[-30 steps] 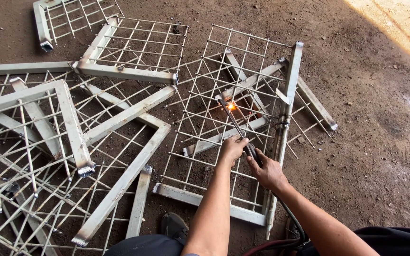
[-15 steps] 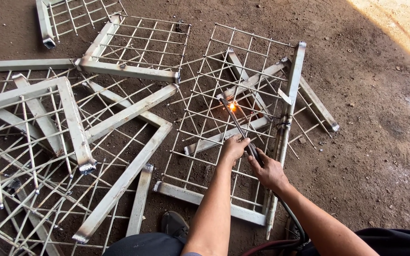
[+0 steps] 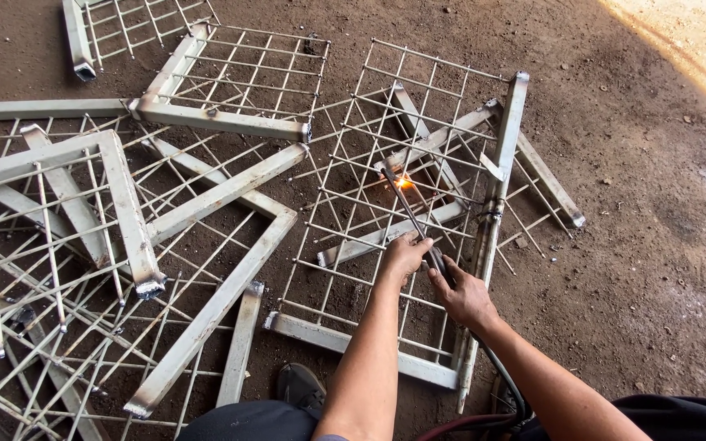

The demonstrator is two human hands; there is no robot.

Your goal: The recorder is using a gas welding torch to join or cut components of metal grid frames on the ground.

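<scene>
1. The left hand (image 3: 406,255) has its fingers curled shut around the cutting torch (image 3: 413,219) partway along its shaft.
2. The right hand (image 3: 463,294) closes its fingers on the torch's rear handle, just behind the left.
3. The torch's long axis runs up and left from the fingers, its flame (image 3: 403,182) on the wire grille frame (image 3: 386,163).
4. That frame lies flat on the dirt floor (image 3: 647,245).

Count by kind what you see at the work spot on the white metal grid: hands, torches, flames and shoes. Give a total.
Bare hands: 2 (left hand, right hand)
Long metal cutting torch, held in both hands: 1
Small orange flame at its tip: 1
Dark shoe: 1
Total: 5
</scene>
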